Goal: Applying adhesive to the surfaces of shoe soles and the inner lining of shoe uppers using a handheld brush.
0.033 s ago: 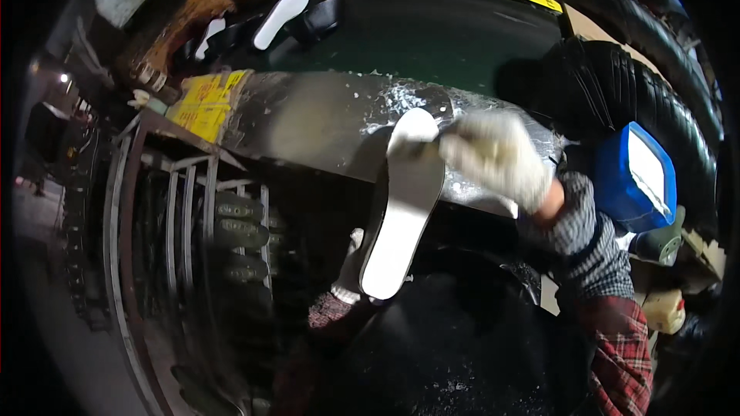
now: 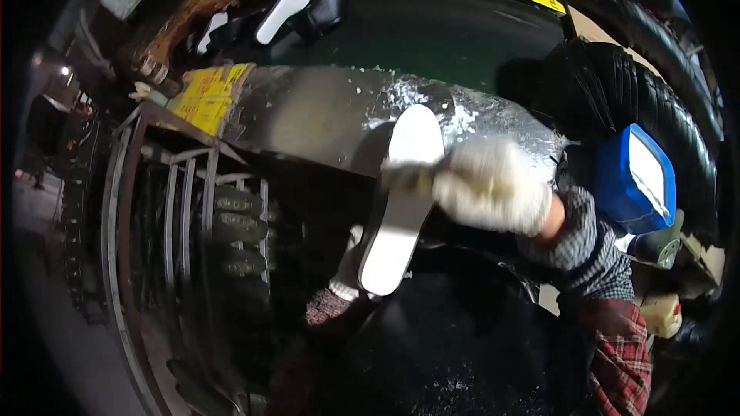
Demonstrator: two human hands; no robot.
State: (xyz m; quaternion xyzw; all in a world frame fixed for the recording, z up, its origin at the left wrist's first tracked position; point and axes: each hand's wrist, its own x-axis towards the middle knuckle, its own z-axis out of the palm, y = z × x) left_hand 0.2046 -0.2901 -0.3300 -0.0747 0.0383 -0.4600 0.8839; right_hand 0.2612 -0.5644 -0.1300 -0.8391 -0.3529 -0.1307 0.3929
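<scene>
A long white shoe sole [image 2: 393,250] faces up in the middle, tilted from near left to far right. My left hand [image 2: 348,266], in a pale glove, is closed round the side and underside of the shoe that bears the sole; most of its fingers are hidden. Over the sole's middle, my gloved right hand [image 2: 493,189] is closed on a brush [image 2: 408,179]. The brush lies across the white face and is smeared by motion, and so is the hand. Under the sole's far end runs a worktop edge [image 2: 316,119] spattered with white.
A blue tub [image 2: 617,177] with white inside stands at the right, beside black ribbed sacks [image 2: 609,92]. Beyond the ledge, a dark green surface [image 2: 432,27] carries shoes with white soles [image 2: 284,14]. A metal rack [image 2: 189,216] with dark soles stands at the left.
My right hand and the brush have moved nearer to me along the sole, from its far part to its middle. My left hand has hardly moved.
</scene>
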